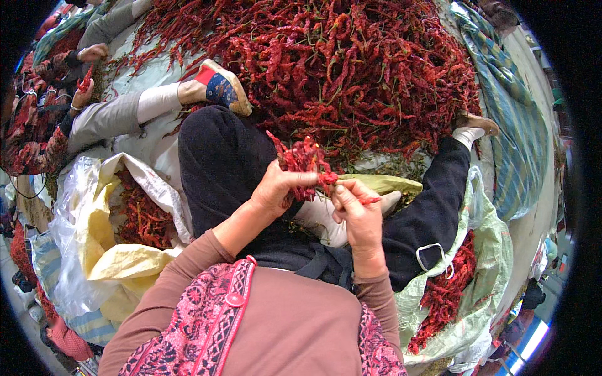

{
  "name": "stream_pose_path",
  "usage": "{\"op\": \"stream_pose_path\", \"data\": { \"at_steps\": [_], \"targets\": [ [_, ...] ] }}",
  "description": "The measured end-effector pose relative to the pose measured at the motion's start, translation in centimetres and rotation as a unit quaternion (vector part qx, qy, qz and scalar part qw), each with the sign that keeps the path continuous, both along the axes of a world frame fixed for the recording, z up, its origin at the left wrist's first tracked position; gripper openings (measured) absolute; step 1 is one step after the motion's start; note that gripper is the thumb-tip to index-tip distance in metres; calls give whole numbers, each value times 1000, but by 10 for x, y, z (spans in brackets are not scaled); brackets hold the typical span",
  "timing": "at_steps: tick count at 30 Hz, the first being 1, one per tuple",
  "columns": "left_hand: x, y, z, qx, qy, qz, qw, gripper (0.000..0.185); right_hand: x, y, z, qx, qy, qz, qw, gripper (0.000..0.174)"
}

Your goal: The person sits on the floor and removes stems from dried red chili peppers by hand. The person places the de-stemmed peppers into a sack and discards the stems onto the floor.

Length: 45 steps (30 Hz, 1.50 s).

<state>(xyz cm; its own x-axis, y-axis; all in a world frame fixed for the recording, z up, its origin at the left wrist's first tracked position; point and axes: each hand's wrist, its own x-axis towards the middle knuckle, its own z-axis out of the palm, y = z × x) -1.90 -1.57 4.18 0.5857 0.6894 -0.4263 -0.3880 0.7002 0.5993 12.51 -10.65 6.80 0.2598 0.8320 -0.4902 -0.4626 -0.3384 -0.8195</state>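
Note:
My left hand (277,188) is closed around a bunch of dried red chillies (301,157), its thumb pointing to the right. Close beside it, my right hand (358,209) pinches at the stem end of the bunch, and a red chilli tip (370,200) shows by its fingers. Exactly what lies between the right fingertips is partly hidden. Both hands are held above my lap. Ahead of them spreads a large heap of dried red chillies (348,70) with pale stems.
An open sack (106,225) with chillies inside stands at my left. Another, pale green sack (494,263) holding chillies is at my right. A neighbour's leg (113,117) and shoe (228,89) stretch in from the left. Striped sheeting (512,127) lies along the right side.

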Motion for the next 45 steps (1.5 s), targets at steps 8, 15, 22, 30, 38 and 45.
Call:
{"op": "stream_pose_path", "data": {
  "at_steps": [8,15,22,30,38,45],
  "targets": [
    [14,-12,-9,126,125,-66,982,39,-7,-6,-13,69,-360,86,926,7],
    [5,-10,3,50,48,-74,995,23,4,-8,-17,37,-100,151,983,6],
    [5,-28,-3,390,270,-24,880,19,-10,-9,-48,51,-308,128,941,10],
    [7,-26,11,656,274,12,703,37,-19,-3,-15,44,-395,83,914,14],
    [8,-26,19,610,266,0,746,36,-21,-2,-37,75,-415,32,906,11],
    [6,-14,11,55,80,10,995,29,-7,-4,3,36,27,69,997,13]
  ]
}}
